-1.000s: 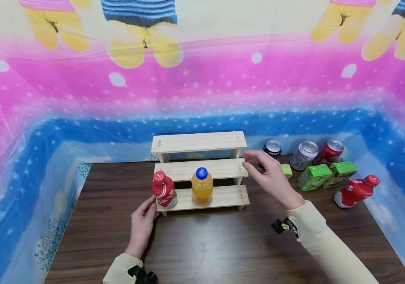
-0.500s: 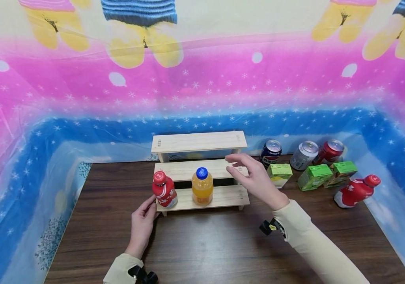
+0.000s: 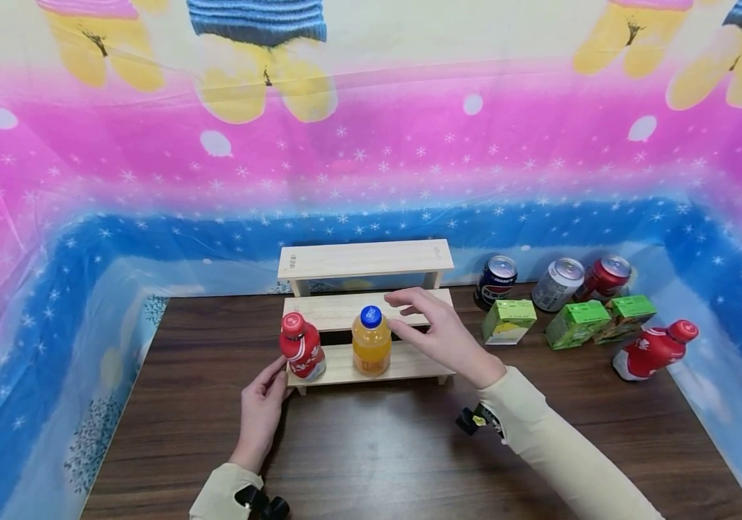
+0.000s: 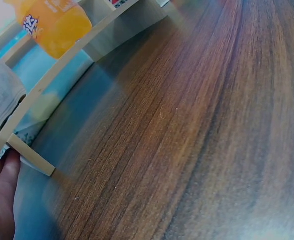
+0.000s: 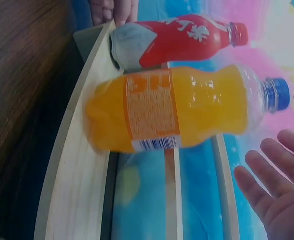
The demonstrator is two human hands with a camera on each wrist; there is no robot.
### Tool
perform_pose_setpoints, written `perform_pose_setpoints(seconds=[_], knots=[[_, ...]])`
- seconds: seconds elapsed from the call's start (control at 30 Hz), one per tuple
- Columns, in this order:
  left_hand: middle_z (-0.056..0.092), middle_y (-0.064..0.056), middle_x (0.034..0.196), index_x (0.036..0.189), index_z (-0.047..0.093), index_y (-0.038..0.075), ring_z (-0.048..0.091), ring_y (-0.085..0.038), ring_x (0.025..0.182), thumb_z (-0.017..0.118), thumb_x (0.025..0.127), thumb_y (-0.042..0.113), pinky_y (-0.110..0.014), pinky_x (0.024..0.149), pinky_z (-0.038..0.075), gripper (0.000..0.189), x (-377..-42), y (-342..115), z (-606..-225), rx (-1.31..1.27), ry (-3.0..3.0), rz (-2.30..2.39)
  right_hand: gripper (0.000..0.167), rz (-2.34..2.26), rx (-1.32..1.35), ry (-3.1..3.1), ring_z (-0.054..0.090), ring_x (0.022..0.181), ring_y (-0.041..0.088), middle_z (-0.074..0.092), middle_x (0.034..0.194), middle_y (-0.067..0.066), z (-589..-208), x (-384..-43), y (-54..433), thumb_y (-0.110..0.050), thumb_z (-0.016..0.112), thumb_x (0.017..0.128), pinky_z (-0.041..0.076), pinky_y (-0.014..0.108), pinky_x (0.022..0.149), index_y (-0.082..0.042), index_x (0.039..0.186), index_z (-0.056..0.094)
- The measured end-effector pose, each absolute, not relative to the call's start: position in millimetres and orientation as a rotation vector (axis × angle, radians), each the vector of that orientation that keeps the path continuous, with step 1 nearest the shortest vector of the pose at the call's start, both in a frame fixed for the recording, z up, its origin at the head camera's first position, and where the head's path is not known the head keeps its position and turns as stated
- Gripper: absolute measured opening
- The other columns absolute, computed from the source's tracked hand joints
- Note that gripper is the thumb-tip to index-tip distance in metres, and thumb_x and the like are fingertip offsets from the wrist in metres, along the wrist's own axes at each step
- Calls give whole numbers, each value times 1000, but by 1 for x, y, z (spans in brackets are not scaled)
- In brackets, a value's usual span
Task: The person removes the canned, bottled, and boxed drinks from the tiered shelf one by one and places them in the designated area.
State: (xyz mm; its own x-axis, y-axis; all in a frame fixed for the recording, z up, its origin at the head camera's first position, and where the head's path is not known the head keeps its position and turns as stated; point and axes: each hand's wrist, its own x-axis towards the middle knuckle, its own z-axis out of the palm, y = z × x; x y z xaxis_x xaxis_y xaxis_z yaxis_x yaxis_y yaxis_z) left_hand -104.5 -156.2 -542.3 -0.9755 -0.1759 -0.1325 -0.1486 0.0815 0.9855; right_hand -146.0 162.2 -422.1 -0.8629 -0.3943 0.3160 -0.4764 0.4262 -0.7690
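A three-tier wooden display stand (image 3: 365,260) stands on the table. On its lowest step are a red bottle (image 3: 303,352) at the left end and an orange-drink bottle (image 3: 372,348) with a blue cap, both upright. My left hand (image 3: 262,413) grips the left end of that step, beside the red bottle; in the left wrist view its fingers (image 4: 8,172) are at the step's end by the leg. My right hand (image 3: 443,332) is beside the blue cap, fingers spread and loosely bent. In the right wrist view its fingers (image 5: 274,162) stand apart from the orange-drink bottle.
To the right of the stand are a dark blue can (image 3: 497,280), a silver can (image 3: 557,284) and a red can (image 3: 605,277). Green drink cartons (image 3: 509,320) stand before them. Another red bottle (image 3: 652,352) is near the right table edge. A printed cloth hangs behind.
My right hand has moved left from the stand's right end to the orange-drink bottle, uncovering the dark blue can and a green carton. My left hand has stayed in place.
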Motion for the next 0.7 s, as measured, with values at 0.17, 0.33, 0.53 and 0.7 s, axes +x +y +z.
perform_pose_setpoints(seconds=[0.17, 0.33, 0.53, 0.7], knots=[[58, -23, 146, 144, 60, -2, 61, 5, 98, 53, 108, 3, -13, 81, 57, 37, -105, -156, -545, 349, -2284, -2070, 43, 1434, 857, -2586, 60, 124, 16, 62, 137, -2, -424, -147, 149, -27, 71, 102, 55, 38, 104, -14, 141, 61], [58, -23, 146, 144, 60, -2, 61, 6, 98, 53, 108, 3, -13, 81, 57, 37, -105, -155, -546, 352, -2294, -2067, 46, 1442, 898, -2572, 60, 122, 17, 63, 134, 1, -426, -147, 141, -23, 75, 99, 56, 37, 102, -8, 140, 61], [58, -23, 146, 145, 59, -1, 61, 6, 98, 53, 108, 4, -13, 81, 57, 38, -105, -155, -545, 350, -2293, -2080, 44, 1438, 892, -2576, 62, 119, 17, 65, 129, 1, -428, -147, 136, -21, 76, 98, 56, 38, 102, -6, 137, 63], [57, -23, 147, 146, 59, 1, 61, 6, 99, 53, 109, 6, -13, 82, 56, 38, -104, -155, -542, 355, -2311, -2073, 43, 1452, 876, -2591, 62, 121, 18, 64, 132, 3, -429, -148, 133, -22, 75, 99, 56, 38, 103, -6, 137, 63]])
